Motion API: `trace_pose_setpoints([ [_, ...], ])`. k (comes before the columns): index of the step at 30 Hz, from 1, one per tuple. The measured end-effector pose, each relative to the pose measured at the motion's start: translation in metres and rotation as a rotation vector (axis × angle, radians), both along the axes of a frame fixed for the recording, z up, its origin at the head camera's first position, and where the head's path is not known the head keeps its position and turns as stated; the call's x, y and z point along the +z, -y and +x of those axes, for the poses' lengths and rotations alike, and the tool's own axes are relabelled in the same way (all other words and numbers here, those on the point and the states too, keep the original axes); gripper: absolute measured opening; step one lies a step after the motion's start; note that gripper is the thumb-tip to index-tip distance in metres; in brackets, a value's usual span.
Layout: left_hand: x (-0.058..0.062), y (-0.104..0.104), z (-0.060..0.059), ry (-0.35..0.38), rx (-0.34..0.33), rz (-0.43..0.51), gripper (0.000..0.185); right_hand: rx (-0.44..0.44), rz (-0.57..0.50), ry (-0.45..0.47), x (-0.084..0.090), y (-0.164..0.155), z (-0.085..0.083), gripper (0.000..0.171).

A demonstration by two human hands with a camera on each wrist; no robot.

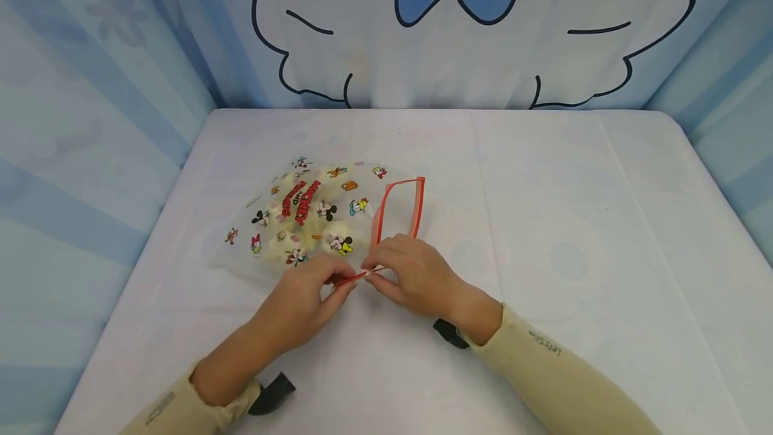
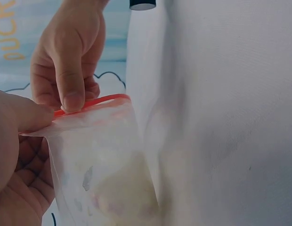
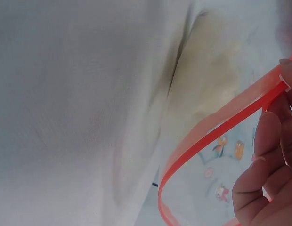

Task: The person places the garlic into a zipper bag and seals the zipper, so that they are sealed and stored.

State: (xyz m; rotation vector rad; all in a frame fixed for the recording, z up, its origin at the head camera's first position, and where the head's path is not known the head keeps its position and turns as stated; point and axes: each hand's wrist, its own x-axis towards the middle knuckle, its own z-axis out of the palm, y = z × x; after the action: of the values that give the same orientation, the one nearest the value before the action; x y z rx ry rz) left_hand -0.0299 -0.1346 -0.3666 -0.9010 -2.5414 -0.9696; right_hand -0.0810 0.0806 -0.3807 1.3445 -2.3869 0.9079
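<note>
A clear zip bag point(image 1: 314, 217) printed with cartoon figures is seen lying on the white-covered bench point(image 1: 574, 233), left of the middle, with pale lumpy contents showing through the plastic. Its mouth is turned toward the person and is edged with a red zip strip point(image 1: 398, 210), which stands open in a loop at the far side and is drawn together at the near corner.

That near corner is pinched by both hands. The left hand point(image 1: 302, 304) is closed on the strip from the left, thumb and fingers curled around the end of the seal; in the left wrist view the thumb is seen pressed against the red edge point(image 2: 92, 104) with the bag point(image 2: 103, 165) hanging below it. The right hand point(image 1: 417, 274) is closed on the same corner from the right, its fingertips point(image 3: 266, 136) laid just beside the two red rails point(image 3: 216, 129), which are seen apart from each other along most of their length in the right wrist view. The two hands are touching or nearly touching at the pinch.

Cream sleeves point(image 1: 555, 374) are worn on both forearms, with a dark strap point(image 1: 449, 333) at each wrist. Behind the bench a pale blue backdrop point(image 1: 459, 32) with a blue bow drawing is hung.
</note>
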Motion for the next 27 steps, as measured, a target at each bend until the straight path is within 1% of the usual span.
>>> trace_pose_setpoints([
  [3,0.000,0.000,-0.001,-0.003,0.000,0.007,0.024,0.005,0.005,-0.010,0.000,0.000,-0.001,0.015],
  [9,0.002,0.000,-0.003,-0.023,-0.002,0.018,0.022,-0.002,0.017,-0.071,-0.002,-0.001,-0.006,0.014],
  [13,0.003,-0.001,-0.004,-0.043,0.005,0.005,0.023,-0.007,0.021,-0.084,-0.003,-0.003,-0.011,0.012],
  [15,0.004,-0.001,-0.005,-0.041,0.010,-0.002,0.024,-0.016,0.028,-0.093,-0.003,-0.005,-0.013,0.012],
  [18,0.005,-0.001,-0.004,-0.025,0.018,-0.021,0.025,-0.033,0.042,-0.106,-0.004,-0.009,-0.017,0.011],
  [27,0.009,0.000,-0.001,0.070,0.037,-0.059,0.023,-0.064,0.076,-0.100,-0.005,-0.018,-0.025,0.012],
])
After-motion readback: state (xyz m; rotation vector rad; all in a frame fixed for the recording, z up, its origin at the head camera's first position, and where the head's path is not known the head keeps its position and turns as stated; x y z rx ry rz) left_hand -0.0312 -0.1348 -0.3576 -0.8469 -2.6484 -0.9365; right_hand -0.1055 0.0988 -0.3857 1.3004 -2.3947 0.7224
